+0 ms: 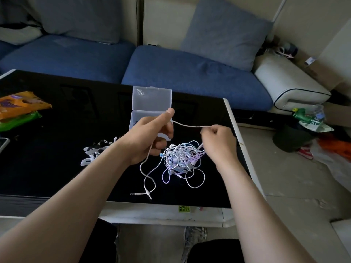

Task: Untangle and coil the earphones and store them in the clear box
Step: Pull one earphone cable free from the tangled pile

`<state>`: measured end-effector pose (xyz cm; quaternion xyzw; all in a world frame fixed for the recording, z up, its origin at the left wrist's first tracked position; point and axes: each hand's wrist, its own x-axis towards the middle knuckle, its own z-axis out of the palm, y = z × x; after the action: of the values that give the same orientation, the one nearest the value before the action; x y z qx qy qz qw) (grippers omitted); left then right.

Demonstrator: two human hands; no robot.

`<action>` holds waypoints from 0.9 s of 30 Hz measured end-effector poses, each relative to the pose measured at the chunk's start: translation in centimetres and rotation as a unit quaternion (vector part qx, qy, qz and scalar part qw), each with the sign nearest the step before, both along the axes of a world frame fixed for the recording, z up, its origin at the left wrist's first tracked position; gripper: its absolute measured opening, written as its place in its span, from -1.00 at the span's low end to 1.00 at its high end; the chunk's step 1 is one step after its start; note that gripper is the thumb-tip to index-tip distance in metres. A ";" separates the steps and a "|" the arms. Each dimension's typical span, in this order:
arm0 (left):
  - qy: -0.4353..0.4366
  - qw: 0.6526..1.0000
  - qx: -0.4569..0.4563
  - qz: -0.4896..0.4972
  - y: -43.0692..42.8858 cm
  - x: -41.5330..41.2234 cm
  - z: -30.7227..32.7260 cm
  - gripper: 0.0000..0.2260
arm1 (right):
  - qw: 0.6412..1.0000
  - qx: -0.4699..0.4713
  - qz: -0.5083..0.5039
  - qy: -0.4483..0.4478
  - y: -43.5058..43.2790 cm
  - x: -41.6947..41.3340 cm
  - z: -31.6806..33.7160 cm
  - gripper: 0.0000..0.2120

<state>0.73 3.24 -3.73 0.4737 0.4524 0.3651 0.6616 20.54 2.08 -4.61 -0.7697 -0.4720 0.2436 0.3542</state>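
Note:
A tangled heap of white and pale purple earphone cables (180, 158) lies on the black table (57, 168). My left hand (152, 137) grips one white cable, which hangs down from it to jack plugs (146, 194) near the table's front edge. The same cable (190, 126) runs taut to my right hand (218, 143), which pinches it just above the heap. Behind my left hand stands the clear box (152, 103) with its lid up; my hand hides part of its base.
Orange and green snack packets (20, 109) lie at the table's left. Black-and-white pieces (98, 149) sit left of my left forearm. A blue sofa (180, 73) runs behind the table. Bags and clutter (313, 133) cover the floor at right.

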 end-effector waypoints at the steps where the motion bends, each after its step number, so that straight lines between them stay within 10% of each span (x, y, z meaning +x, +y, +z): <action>1: 0.007 0.999 -0.009 -0.033 -0.2 0.1 -0.1 -0.53 | 0.999 -0.004 -0.012 0.030 -0.2 0.8 0.0 -0.73; 7: 0.141 0.942 -0.051 -0.299 -0.9 1.0 -0.6 -0.76 | 0.975 -0.139 -0.007 0.171 -1.3 3.6 -0.6 -0.75; 16: 0.219 0.833 -0.025 -0.508 -1.2 3.0 -2.6 -0.47 | 0.950 -0.215 -0.005 0.225 -1.8 5.0 -2.2 -0.77; 22: 0.380 0.857 0.131 -0.322 0.2 4.0 -4.9 -0.79 | 0.941 -0.232 0.013 0.248 -0.6 4.9 -4.7 -0.67; 27: 0.481 0.833 0.211 -0.171 1.1 4.8 -6.7 -0.64 | 0.964 -0.241 0.040 0.104 -0.4 4.1 -5.4 -0.77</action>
<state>5.54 4.33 -10.44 0.7876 0.5374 0.0587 0.2957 24.61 1.68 -10.03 -0.7831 -0.3901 0.4433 0.1950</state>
